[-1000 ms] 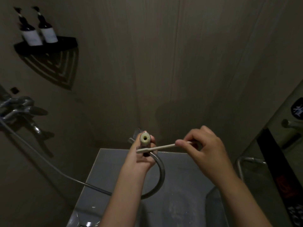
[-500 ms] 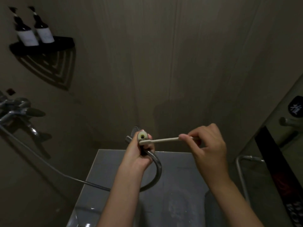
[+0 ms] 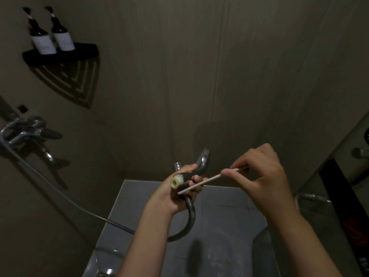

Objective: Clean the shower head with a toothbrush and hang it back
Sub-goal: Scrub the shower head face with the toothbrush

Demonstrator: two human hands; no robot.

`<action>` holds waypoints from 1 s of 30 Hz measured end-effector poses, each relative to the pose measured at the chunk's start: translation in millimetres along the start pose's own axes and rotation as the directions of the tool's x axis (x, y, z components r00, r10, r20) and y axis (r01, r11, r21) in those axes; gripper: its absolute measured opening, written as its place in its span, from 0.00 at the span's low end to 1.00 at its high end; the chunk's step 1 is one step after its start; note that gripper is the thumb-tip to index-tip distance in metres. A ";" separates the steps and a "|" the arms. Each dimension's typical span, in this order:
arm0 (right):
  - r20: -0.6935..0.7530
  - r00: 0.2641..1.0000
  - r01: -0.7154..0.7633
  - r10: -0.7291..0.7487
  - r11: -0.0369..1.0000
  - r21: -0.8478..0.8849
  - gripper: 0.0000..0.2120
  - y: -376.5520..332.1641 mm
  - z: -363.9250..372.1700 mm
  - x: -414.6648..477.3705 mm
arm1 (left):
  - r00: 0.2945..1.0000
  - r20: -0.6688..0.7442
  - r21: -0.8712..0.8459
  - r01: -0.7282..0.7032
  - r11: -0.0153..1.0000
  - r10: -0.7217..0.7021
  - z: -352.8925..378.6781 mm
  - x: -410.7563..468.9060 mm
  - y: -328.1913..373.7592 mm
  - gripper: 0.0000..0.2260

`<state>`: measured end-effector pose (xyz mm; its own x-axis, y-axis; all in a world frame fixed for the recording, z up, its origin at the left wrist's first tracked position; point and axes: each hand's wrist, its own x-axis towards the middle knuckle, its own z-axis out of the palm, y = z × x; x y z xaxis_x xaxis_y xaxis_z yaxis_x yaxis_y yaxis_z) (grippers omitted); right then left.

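Note:
My left hand (image 3: 169, 196) grips a chrome shower head (image 3: 196, 171), a small sprayer with a lever. Its pale round nozzle (image 3: 176, 181) faces me. A metal hose (image 3: 189, 218) loops down from it and runs left toward the wall tap. My right hand (image 3: 261, 176) pinches the handle of a white toothbrush (image 3: 201, 183) between thumb and fingers. The brush end lies just below and right of the nozzle, against my left fingers. The bristles are too small to make out.
A chrome wall tap (image 3: 26, 132) juts out at the left. Above it a black corner shelf (image 3: 60, 54) carries two dark bottles (image 3: 51, 35). A grey toilet cistern lid (image 3: 219, 212) lies under my hands. A chrome rail (image 3: 311, 196) and a dark hanging towel (image 3: 343, 206) are at the right.
The toothbrush tip slid from the nozzle face down to its lower right and the brush now slants. My left hand tilted the sprayer, so its lever shows more.

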<state>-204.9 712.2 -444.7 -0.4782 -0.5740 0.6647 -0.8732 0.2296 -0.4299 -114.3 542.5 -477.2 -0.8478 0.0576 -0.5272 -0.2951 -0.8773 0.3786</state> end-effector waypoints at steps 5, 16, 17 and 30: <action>-0.088 0.996 -0.014 0.015 1.000 0.018 0.13 -6.0 -6.3 0.5 | 0.999 0.036 0.071 -0.018 0.997 0.015 -5.6 0.3 1.2 0.16; -0.091 0.989 -0.113 0.117 0.992 0.057 0.15 -5.5 -14.8 -2.4 | 0.999 0.040 0.132 -0.003 0.991 -0.002 2.6 -2.6 -6.8 0.15; -0.100 0.980 -0.164 0.173 0.982 0.091 0.16 -4.0 -17.8 -2.7 | 0.999 0.040 0.128 -0.018 0.992 0.013 3.4 -3.5 -7.2 0.14; -0.098 0.977 -0.190 0.189 0.982 0.006 0.14 -12.5 -2.9 -13.6 | 0.946 -0.264 -0.068 -0.215 0.974 0.190 7.9 4.9 -10.3 0.11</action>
<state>-187.8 719.4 -446.5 -0.6419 -0.4402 0.6278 -0.7659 0.3297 -0.5519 -118.9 555.6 -477.7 -0.7416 -0.2380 -0.6272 -0.0755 -0.8994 0.4306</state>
